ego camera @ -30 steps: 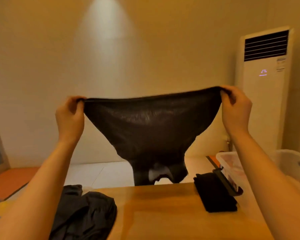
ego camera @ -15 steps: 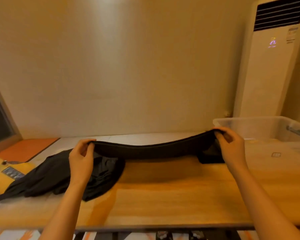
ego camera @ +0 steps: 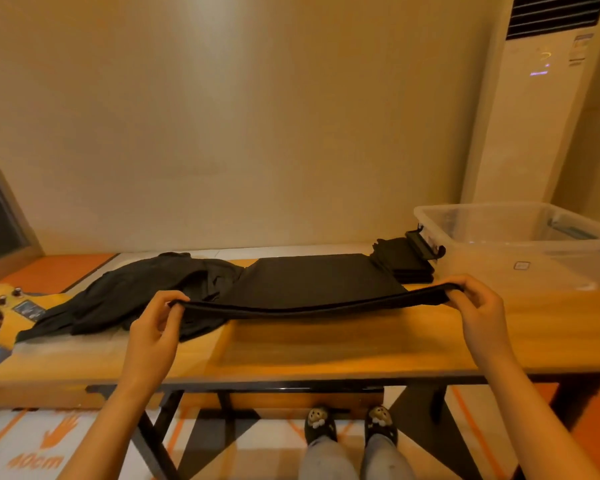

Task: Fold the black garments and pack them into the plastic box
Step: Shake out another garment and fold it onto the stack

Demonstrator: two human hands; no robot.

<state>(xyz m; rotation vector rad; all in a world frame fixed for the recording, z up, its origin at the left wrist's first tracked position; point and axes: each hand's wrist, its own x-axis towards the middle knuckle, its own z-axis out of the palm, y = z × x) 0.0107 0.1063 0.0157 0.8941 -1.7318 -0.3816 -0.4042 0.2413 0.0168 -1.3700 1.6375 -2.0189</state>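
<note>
While both hands hold it, the black garment (ego camera: 312,282) lies across the middle of the counter (ego camera: 326,348), with its near edge lifted a little above the wood. The left hand (ego camera: 155,327) pinches the left end of this edge between thumb and curled fingers, and the right hand (ego camera: 478,313) pinches the right end in the same way. The held edge runs from left to right, almost parallel to the front edge of the counter, and sags slightly in its middle. The rest of the cloth lies flat and reaches away from the person toward the far edge. I judge therefore that the coming fold must go forward, away from the body, with both hands moving together so that the edge does not twist.

The plastic box (ego camera: 520,237) stands at the far right corner of the counter, so the right hand is the nearer one to it. Just beside its left wall lies a folded stack (ego camera: 404,263) of black cloth. Toward the far left corner a loose heap (ego camera: 132,292) of black garments is not yet folded, and it touches the left side of the held garment.

The counter is of warm-coloured wood. Behind it are a plain wall (ego camera: 257,116) and, at the right, a tall white air conditioner (ego camera: 541,116).
</note>
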